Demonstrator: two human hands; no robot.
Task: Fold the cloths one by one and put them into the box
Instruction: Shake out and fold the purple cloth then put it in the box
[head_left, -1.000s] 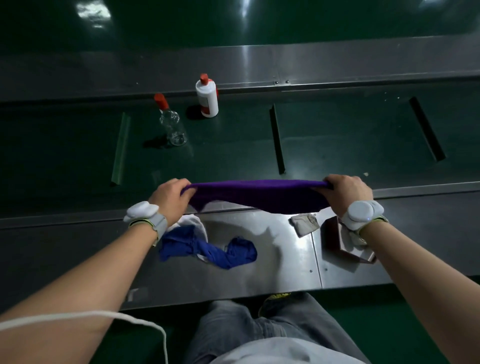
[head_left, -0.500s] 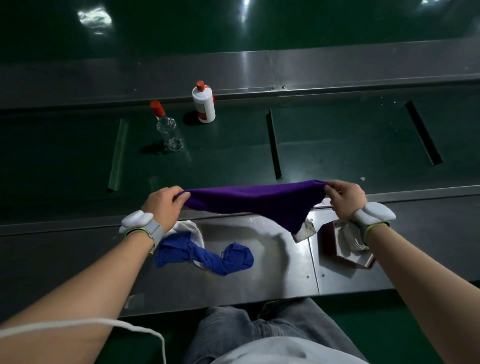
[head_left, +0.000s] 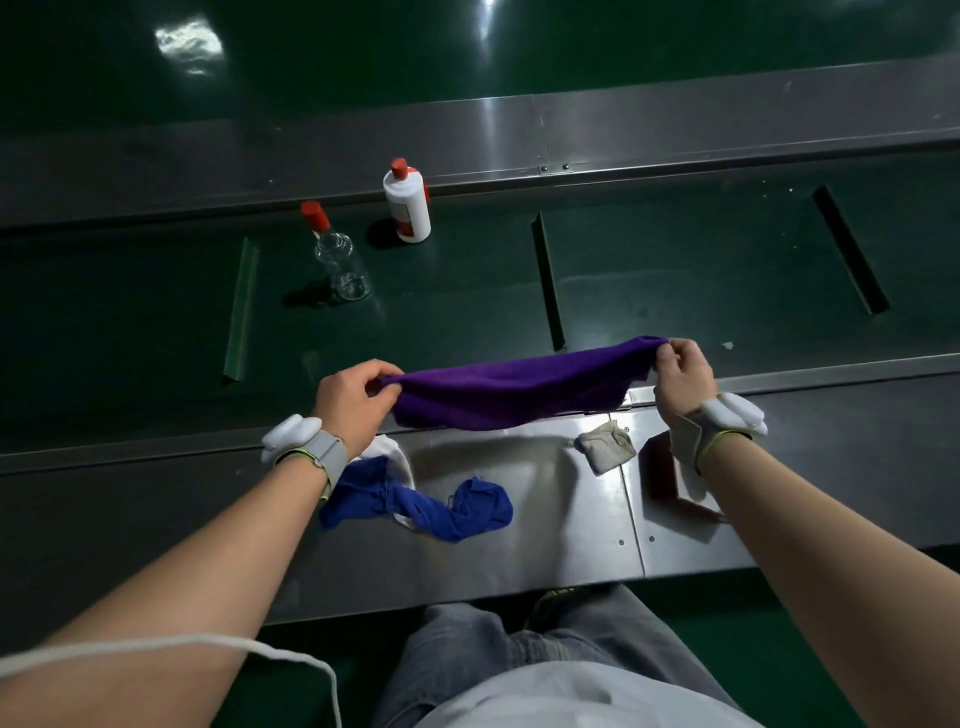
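A purple cloth (head_left: 514, 387) hangs stretched in the air above the steel table (head_left: 519, 535). My left hand (head_left: 353, 400) pinches its left end and my right hand (head_left: 683, 371) pinches its right end, slightly higher. A crumpled blue cloth (head_left: 426, 506) lies on the table below my left wrist, on top of a white cloth (head_left: 392, 452). A small grey cloth (head_left: 605, 447) lies folded near the middle. The dark red box (head_left: 662, 467) sits under my right wrist, mostly hidden by it.
Beyond the table runs a green conveyor belt (head_left: 675, 270) with raised dividers. On it stand a clear bottle with a red cap (head_left: 337, 254) and a white bottle with a red cap (head_left: 408, 205). My legs are below the table's near edge.
The cloth's hanging right corner has been drawn up, so it now spans flatter between my hands. My right hand has risen a little and my left hand has moved slightly right.
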